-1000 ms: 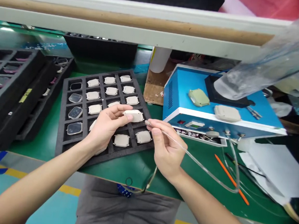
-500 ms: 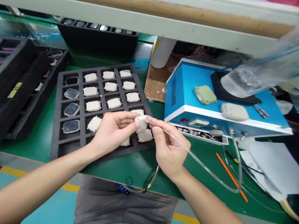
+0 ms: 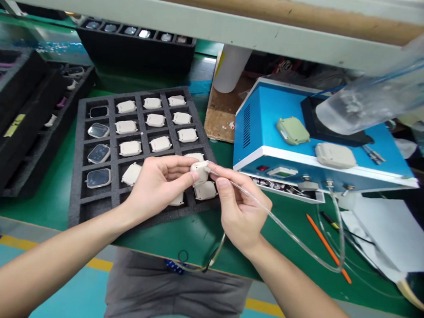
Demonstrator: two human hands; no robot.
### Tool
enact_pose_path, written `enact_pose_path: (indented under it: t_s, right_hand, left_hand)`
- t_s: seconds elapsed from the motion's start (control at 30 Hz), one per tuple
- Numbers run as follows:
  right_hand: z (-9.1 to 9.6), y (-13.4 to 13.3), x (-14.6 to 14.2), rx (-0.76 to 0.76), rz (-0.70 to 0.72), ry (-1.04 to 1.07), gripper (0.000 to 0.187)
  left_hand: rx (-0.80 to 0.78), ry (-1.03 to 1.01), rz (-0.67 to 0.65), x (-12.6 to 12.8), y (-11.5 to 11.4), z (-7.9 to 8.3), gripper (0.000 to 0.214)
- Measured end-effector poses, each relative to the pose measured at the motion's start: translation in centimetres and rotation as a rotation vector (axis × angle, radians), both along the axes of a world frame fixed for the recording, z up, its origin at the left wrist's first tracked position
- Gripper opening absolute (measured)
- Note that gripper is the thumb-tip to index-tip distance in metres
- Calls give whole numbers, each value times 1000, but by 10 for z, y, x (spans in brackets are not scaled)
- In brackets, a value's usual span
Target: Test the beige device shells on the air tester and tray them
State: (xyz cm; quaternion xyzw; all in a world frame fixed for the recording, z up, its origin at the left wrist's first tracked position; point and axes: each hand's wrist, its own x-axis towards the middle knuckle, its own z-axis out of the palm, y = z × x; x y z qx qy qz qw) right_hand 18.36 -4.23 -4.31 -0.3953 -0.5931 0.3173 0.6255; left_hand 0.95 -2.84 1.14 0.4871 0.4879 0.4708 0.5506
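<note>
My left hand (image 3: 158,184) pinches a small beige watch case (image 3: 199,170) above the front right of a black foam tray (image 3: 77,207). My right hand (image 3: 238,207) pinches the end of a thin clear tube (image 3: 290,234) and holds its tip against the side of the case. The tube runs right and loops up to the front of a blue box machine (image 3: 259,123). The tray's cells hold several more beige cases (image 3: 156,120) and, in its left column, glass-faced ones (image 3: 98,153).
Two more cases (image 3: 335,155) lie on top of the blue machine. Stacked black trays (image 3: 12,128) stand at the left, another (image 3: 133,45) at the back. An orange pencil (image 3: 328,247) and white paper (image 3: 393,232) lie at the right. A clear plastic bag (image 3: 386,94) hangs overhead.
My left hand turned the case on edge and drew it toward my right hand. The tube tip, apart from the case a second ago, now touches its side. The view shifted slightly.
</note>
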Motion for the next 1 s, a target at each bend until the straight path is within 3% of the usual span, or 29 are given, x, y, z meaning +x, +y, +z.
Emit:
enact_pose_path:
  t_s: [1.0]
  right_hand:
    - [0, 3, -1, 40, 29, 11, 19]
  left_hand:
    - [23, 5, -13, 0, 0, 1, 34]
